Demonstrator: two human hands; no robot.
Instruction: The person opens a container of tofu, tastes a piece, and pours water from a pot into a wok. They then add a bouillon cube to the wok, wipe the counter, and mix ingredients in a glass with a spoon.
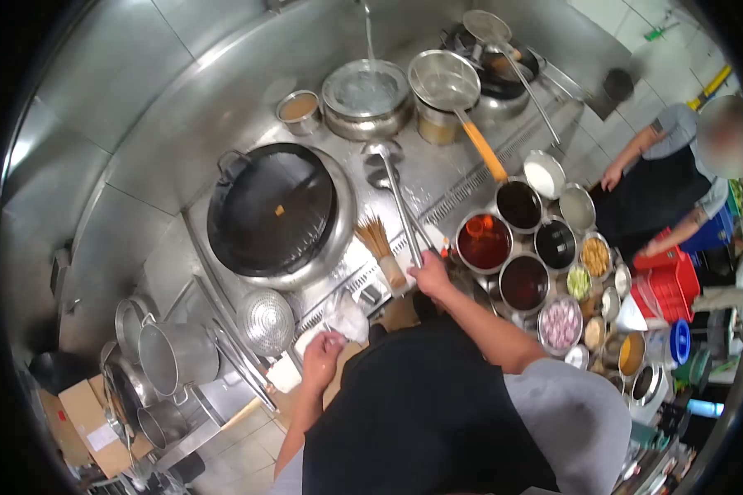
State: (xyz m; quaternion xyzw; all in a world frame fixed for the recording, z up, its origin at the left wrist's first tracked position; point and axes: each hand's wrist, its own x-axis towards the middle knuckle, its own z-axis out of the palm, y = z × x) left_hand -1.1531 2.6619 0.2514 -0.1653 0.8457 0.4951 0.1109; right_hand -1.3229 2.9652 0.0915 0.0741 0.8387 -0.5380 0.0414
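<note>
My right hand (431, 275) is closed around the handle of a long metal ladle (398, 194), whose bowl lies up on the steel stove top. My left hand (326, 345) is at the counter's front edge, fingers bent, beside a crumpled whitish cloth (347, 318); whether it grips anything is too small to tell. A black wok (272, 214) sits on the burner ahead, with a small yellowish piece (279, 210) inside. Between the wok and the ladle lies a bamboo brush (378, 243).
Pots of dark and red sauce (484, 242) and ingredient bowls (560, 323) crowd the right. A strainer (444, 80) rests over a pot behind. Left stand a perforated ladle (266, 322) and a tall pot (173, 359). Another person (656, 181) stands at right near a red crate (669, 280).
</note>
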